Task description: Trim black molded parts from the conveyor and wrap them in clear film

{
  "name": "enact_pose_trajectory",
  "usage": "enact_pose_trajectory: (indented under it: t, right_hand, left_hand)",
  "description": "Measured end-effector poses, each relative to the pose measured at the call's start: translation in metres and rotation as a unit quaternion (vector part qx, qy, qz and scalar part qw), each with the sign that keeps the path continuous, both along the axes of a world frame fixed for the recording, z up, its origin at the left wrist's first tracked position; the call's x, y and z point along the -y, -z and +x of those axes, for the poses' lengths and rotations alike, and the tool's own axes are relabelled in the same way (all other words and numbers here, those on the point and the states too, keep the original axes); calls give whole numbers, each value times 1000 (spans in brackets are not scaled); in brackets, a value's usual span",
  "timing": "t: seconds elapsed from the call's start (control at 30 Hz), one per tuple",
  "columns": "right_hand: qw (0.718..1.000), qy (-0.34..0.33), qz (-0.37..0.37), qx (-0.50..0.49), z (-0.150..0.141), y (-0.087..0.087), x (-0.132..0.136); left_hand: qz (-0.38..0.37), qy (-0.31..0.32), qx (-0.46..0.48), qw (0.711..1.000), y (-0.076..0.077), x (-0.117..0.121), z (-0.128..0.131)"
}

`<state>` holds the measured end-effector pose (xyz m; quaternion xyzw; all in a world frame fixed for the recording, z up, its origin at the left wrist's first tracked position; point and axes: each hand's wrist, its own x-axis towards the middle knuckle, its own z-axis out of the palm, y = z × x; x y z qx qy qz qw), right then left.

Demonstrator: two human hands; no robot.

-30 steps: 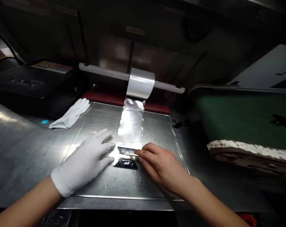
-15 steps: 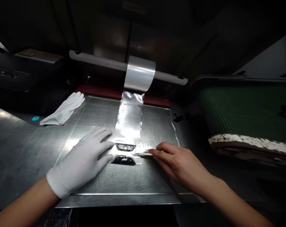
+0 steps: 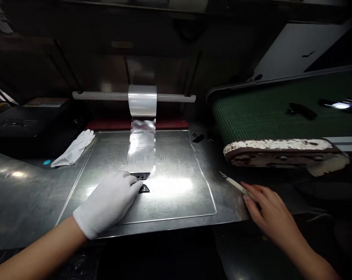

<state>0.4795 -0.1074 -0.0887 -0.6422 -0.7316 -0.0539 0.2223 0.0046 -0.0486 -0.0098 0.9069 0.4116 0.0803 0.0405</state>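
Film [image 3: 142, 147] down, joined to its roll [image 3: 142, 102]; parts [image 3: 144, 189] out.
My right hand [image 3: 269, 206] grips a knife [image 3: 236, 184]; left hand [image 3: 108, 200] over them, grip unclear.

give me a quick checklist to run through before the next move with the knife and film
1. Knife secure in right hand: ok, handle gripped.
2. Blade clear of left hand: ok, well off to the right.
3. Both hands gloved: not ok, left gloved, right bare.
4. Film roll on its rod: ok, strip running down toward the far dark part.
5. Near dark part fully visible: not ok, glove hides its left side.
6. Film on that near part: cannot tell.
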Motion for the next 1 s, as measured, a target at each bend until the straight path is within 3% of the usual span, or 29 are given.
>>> enact_pose_trajectory:
  t: [0.1,0.17,0.3,0.4,0.53,0.63,0.7,0.77,0.8,0.83,0.87,0.93,0.97,1.0]
  right_hand:
    - [998,-35,37,-34,-38,-14,-12]
    - [994,-87,36,-53,-79,-24,-22]
    - [969,-237,-23,-63,-179,-35,-47]
    - [955,-285,-57,-52,-232,-33,-65]
    - [951,-292,-86,-55,-244,-28,-78]
    - [945,-299,-104,-86,-234,-33,-74]
    - [939,-304,-111,-116,-237,-42,-60]
    - [918,-321,-160,-171,-254,-51,-36]
    - [890,-333,-221,-220,-268,-53,-21]
    - [843,-344,-302,-281,-284,-54,-5]
    - [777,-349,-392,-347,-303,-52,11]
    - [624,-329,-542,-458,-341,-41,42]
    - [567,-312,-586,-487,-357,-32,56]
    - [528,-296,-618,-501,-372,-22,67]
  left_hand:
    - [12,-9,-63,998,3,0,10]
    - [24,-18,-87,996,7,1,11]
    - [53,-57,-90,993,13,5,13]
    - [68,-89,-61,992,18,11,13]
    - [71,-123,34,989,24,33,5]
    - [88,-167,144,971,27,69,-11]
    - [99,-211,243,941,30,101,-23]
    - [90,-260,382,882,36,132,-31]
    - [81,-284,451,842,40,146,-34]
    - [72,-305,508,803,45,159,-36]
    - [63,-325,545,770,51,171,-38]
    - [43,-370,569,733,64,192,-43]
    - [24,-391,571,722,70,202,-46]
    - [2,-412,574,708,77,212,-50]
